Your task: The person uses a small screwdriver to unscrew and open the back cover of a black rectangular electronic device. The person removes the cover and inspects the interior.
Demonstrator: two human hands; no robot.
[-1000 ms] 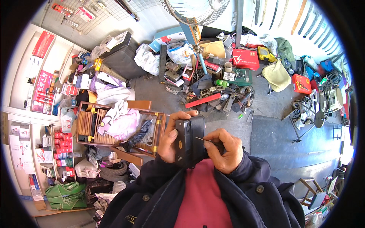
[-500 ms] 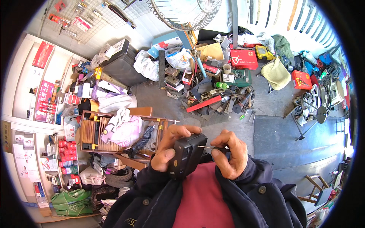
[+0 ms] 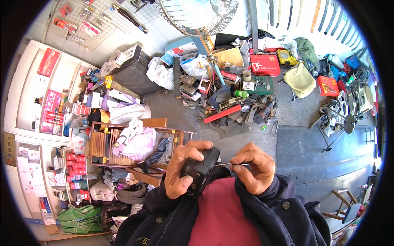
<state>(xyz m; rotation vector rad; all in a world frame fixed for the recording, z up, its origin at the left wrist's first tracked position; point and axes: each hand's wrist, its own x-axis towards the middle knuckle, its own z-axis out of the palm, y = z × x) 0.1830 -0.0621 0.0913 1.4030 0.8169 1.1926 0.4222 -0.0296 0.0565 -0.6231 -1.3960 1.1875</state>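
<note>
In front of my chest, my left hand (image 3: 177, 174) grips a black box-shaped device (image 3: 200, 171), thumb on its near face and fingers over the top. My right hand (image 3: 258, 170) pinches a small screwdriver (image 3: 242, 163) by its dark handle. Its thin metal shaft points left at the device's right side. Whether the tip touches the device cannot be made out, as that side is turned away.
A slatted wooden chair (image 3: 98, 143) with clothes stands left of my hands. Ahead lies a heap of tools and boxes beneath a wire-caged fan (image 3: 197, 16). Stocked white shelves (image 3: 30, 123) line the left side. A small wooden stool (image 3: 340, 203) stands right.
The device has turned and tilted in my left hand, showing more of its near face. My right hand has shifted slightly right and down with the screwdriver.
</note>
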